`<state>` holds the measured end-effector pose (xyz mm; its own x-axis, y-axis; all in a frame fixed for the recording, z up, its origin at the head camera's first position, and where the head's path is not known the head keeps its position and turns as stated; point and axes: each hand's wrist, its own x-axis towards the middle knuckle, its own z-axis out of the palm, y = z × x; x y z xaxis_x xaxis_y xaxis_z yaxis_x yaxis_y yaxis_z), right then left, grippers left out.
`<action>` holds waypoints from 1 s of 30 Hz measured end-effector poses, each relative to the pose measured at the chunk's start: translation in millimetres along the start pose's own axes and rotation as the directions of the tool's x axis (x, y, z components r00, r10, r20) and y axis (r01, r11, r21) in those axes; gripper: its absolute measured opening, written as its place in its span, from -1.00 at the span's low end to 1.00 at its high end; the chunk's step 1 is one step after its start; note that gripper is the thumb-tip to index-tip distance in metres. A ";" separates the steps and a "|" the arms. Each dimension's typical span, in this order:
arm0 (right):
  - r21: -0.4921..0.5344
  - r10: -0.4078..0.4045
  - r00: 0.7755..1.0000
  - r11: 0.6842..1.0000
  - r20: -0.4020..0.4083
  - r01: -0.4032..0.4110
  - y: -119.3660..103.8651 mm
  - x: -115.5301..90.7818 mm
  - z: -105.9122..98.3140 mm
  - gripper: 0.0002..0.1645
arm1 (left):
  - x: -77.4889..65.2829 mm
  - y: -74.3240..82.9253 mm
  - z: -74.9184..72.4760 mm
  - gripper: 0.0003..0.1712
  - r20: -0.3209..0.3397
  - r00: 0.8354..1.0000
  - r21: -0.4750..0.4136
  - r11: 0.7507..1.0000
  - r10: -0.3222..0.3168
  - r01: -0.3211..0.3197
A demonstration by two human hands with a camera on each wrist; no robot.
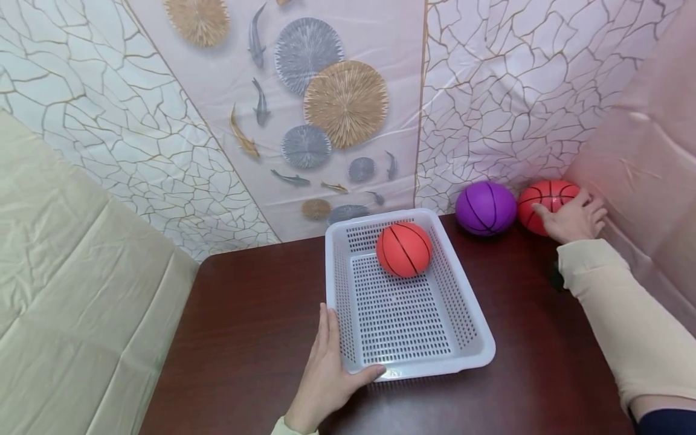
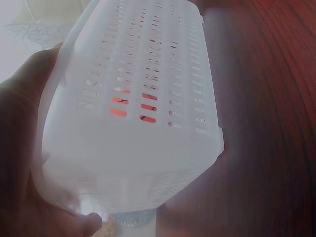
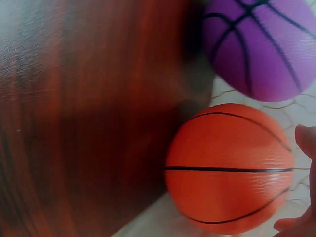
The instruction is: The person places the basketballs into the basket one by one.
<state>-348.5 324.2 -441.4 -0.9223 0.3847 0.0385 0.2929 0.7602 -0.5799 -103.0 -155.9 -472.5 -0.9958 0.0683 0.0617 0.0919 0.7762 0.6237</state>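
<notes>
My left hand (image 1: 328, 370) rests on the near left corner of a white perforated plastic basket (image 1: 477, 356). Its straight fingers lie along the left rim, and the thumb lies on the front rim. Inside the basket, toward the back, sits a red toy basketball (image 1: 404, 249). At the back right, my right hand (image 1: 575, 219) reaches over a second red basketball (image 1: 544, 202) with thumb and fingers spread. In the right wrist view this ball (image 3: 229, 170) shows a gap from the visible fingertips. A purple basketball (image 1: 486, 208) stands just left of it.
The dark brown wooden table (image 1: 244, 326) carries everything. A patterned cloth (image 1: 348, 103) hangs behind its back edge. Plain pale cloth walls (image 1: 81, 290) stand at the left and right sides. A small dark object (image 1: 556, 277) shows beside the right sleeve.
</notes>
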 end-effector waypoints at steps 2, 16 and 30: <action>-0.004 0.012 1.000 1.000 -0.003 -0.012 4.3 0.8 2.8 0.28 | 0.0 0.1 0.1 0.57 -0.001 1.000 0.003 1.000 -0.002 0.002; 0.122 0.047 0.997 0.992 -0.065 -0.039 27.3 5.2 15.8 0.32 | -1.4 -0.2 -0.2 0.56 0.011 1.000 0.008 1.000 0.009 -0.009; 0.134 -0.027 0.999 0.991 -0.043 0.033 26.0 15.9 24.0 0.50 | -0.7 -0.5 0.3 0.56 0.007 1.000 -0.010 1.000 -0.008 0.008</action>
<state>-361.6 337.5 -475.3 -0.9181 0.3862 0.0896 0.2262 0.6957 -0.6818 -102.3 -156.1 -473.1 -0.9965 0.0660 0.0511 0.0835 0.7705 0.6319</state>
